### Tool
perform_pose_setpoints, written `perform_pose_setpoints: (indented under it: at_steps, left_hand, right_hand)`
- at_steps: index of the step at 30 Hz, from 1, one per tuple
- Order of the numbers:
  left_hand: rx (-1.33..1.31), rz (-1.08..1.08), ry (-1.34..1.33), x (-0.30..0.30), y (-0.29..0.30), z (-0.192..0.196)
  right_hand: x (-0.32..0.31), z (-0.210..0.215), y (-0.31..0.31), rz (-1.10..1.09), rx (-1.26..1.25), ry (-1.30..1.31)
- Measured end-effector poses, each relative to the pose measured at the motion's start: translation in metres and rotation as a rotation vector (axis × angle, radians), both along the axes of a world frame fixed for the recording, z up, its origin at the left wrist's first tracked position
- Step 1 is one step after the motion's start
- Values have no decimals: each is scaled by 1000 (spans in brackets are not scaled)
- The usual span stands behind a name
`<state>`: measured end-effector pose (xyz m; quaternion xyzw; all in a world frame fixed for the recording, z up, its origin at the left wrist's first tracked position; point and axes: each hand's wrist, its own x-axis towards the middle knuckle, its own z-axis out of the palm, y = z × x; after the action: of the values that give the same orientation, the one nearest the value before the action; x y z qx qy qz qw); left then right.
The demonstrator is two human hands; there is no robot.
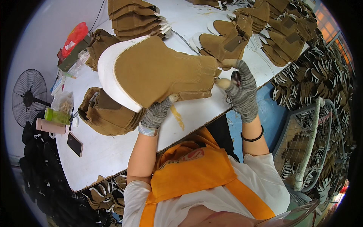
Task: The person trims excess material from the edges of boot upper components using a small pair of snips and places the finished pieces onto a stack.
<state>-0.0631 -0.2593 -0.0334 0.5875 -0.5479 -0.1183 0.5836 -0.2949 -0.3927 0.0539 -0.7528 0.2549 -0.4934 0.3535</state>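
Note:
A brown suede boot upper [151,72] with a broad white band along its toe edge is held up over the white table [196,109]. My left hand [159,112], in a grey striped fingerless glove, grips it from beneath; most of those fingers are hidden behind the suede. At the upper's narrow top end, my right hand [242,90], gloved the same way, has thumb and forefinger closed about the edge. Whether a small piece sits between these fingertips is too fine to make out. Just left of my left hand rests a stack of nested brown uppers [109,119].
Stacked uppers [132,19] and more uppers [227,41] lie across the table's far side. At left are a phone [75,144], a pink cup [51,126], a green container [56,116] and a black fan [29,96]. A wire cart [308,143] stands at right beside heaped uppers [306,83].

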Motion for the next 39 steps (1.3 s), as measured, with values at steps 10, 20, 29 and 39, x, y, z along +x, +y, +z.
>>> perform_pose_setpoints:
  at_steps: [10, 20, 29, 39]
  left_hand:
    - [47, 63, -172, -28, 5, 32]
    - [-11, -56, -291, -25, -2, 18]
    - [-20, -1, -231, -35, 2, 9]
    - [-23, 23, -177, -41, 7, 8]
  right_hand:
    - [6, -28, -13, -237, -321, 223]
    - [5, -41, -13, 204, 669, -372]
    - [9, -15, -2, -27, 525, -411]
    - [11, -36, 20, -125, 268, 65]
